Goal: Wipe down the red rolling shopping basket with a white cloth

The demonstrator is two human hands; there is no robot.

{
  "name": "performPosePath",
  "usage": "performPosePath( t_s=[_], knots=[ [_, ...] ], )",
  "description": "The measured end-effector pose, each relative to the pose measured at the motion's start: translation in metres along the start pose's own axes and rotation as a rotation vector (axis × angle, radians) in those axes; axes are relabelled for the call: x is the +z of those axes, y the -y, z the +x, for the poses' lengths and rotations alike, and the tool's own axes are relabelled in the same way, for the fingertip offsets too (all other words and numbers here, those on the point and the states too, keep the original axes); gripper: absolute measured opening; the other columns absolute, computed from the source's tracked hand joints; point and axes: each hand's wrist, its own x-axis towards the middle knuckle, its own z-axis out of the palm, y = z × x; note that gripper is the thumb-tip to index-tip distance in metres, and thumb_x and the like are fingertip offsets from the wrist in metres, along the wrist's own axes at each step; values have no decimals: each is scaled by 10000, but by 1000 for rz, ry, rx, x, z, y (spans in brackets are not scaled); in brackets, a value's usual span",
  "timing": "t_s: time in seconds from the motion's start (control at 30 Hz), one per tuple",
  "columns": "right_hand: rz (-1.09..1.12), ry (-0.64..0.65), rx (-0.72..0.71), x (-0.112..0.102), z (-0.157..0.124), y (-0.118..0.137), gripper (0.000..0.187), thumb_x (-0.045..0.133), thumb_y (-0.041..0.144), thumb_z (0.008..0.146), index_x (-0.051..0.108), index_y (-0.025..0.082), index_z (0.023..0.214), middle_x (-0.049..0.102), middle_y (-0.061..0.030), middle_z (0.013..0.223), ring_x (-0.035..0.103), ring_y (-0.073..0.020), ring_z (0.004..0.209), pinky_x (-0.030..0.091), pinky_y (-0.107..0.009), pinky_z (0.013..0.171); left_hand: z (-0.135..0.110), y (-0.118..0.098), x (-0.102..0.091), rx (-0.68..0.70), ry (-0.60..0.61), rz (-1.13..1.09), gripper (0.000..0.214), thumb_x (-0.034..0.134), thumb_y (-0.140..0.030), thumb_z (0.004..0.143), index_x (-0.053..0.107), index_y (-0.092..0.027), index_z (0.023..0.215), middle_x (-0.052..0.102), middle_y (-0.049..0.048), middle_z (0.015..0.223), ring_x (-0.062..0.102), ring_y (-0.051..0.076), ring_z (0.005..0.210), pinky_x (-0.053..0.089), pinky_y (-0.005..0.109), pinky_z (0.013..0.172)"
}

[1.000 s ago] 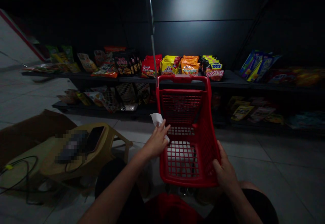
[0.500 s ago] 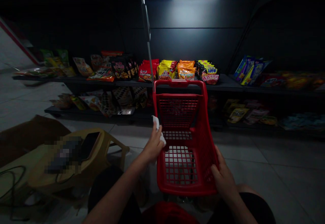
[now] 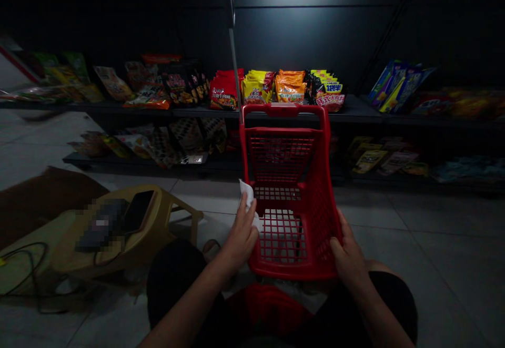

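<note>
A small red plastic shopping cart [image 3: 315,272] stands between my knees, its lattice basket facing up at me and its handle toward the shelf. My left hand [image 3: 241,232] presses a white tissue [image 3: 248,190] against the cart's left side. Its fingers are closed over the tissue, which shows past the fingertips. On the other side, my right hand [image 3: 349,251] grips the cart's right rim, thumb inside and fingers outside. A metal pole [image 3: 235,53] rises at the left end of the handle.
Packets of instant noodles [image 3: 258,88] line the upper shelf [image 3: 357,107] ahead, with more snack bags [image 3: 371,161] on the lower one. At left, a yellow plastic stool [image 3: 158,206] carries a phone [image 3: 138,211] and a blurred-out item. A black cable [image 3: 35,264] lies beside it.
The view has tilted downward, so the lamp has left the top of the picture. My left hand stays with the tissue at the cart's left side; my right hand keeps its grip.
</note>
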Motion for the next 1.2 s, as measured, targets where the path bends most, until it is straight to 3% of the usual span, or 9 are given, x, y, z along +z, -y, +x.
performPosePath(
  t_s=[0.1,0.17,0.4,0.63,0.73,0.87,0.97,1.07,1.2],
  knots=[
    [17,3,-14,4,0,3,781,463,284,850,256,217,1600,370,-60,1616,388,-246,1471,322,-443,1222,36,2,-7,-28,-35,-16,698,375,-88,893,278,-177,1579,-6,88,1712,38,258,1572,149,487,1274],
    [41,-14,-24,7,0,6,778,467,282,848,266,222,1597,380,-53,1611,391,-236,1470,321,-427,1224,39,0,-6,-50,-53,-12,683,363,-79,895,299,-165,1570,-2,99,1711,64,264,1571,159,486,1274],
    [58,-38,37,5,-1,7,758,460,302,854,293,221,1589,367,-48,1618,370,-245,1482,300,-441,1236,-36,-11,3,3,56,19,709,360,-101,944,202,-322,1599,-166,9,1697,26,265,1572,232,504,1251],
    [125,-43,-5,17,1,8,753,470,277,871,271,219,1594,371,-61,1615,354,-232,1491,257,-439,1250,8,-6,-5,-97,-72,-60,691,332,-86,927,254,-265,1590,31,26,1715,59,210,1574,160,467,1279],
    [157,-65,36,17,4,9,738,472,270,866,301,220,1582,406,-67,1595,399,-238,1464,283,-443,1239,-27,-14,9,-62,-61,-10,630,299,-116,978,266,-289,1582,-4,20,1715,89,214,1572,209,466,1271],
    [148,-78,60,11,5,7,730,483,263,856,332,235,1570,423,-55,1585,407,-236,1457,273,-432,1241,-69,-12,16,116,7,85,591,337,-144,995,316,-326,1558,-13,0,1715,-69,276,1569,183,566,1253],
    [148,-49,44,9,7,6,739,490,268,858,318,224,1575,419,-63,1587,402,-233,1459,275,-422,1241,-46,2,6,208,31,40,621,358,-150,981,284,-332,1569,47,5,1714,-57,274,1570,136,583,1255],
    [157,-37,12,12,10,7,743,497,261,857,314,212,1576,436,-79,1575,419,-236,1447,289,-429,1235,3,17,-3,42,-53,-108,742,424,-210,948,106,-287,1615,-56,32,1711,-12,263,1572,129,540,1267],
    [172,-73,-21,17,15,7,737,496,255,857,324,214,1573,459,-84,1558,434,-244,1438,309,-441,1226,24,17,7,-166,-65,-292,702,258,-294,1019,-120,-236,1607,146,71,1699,216,182,1544,317,391,1228]
  ],
)
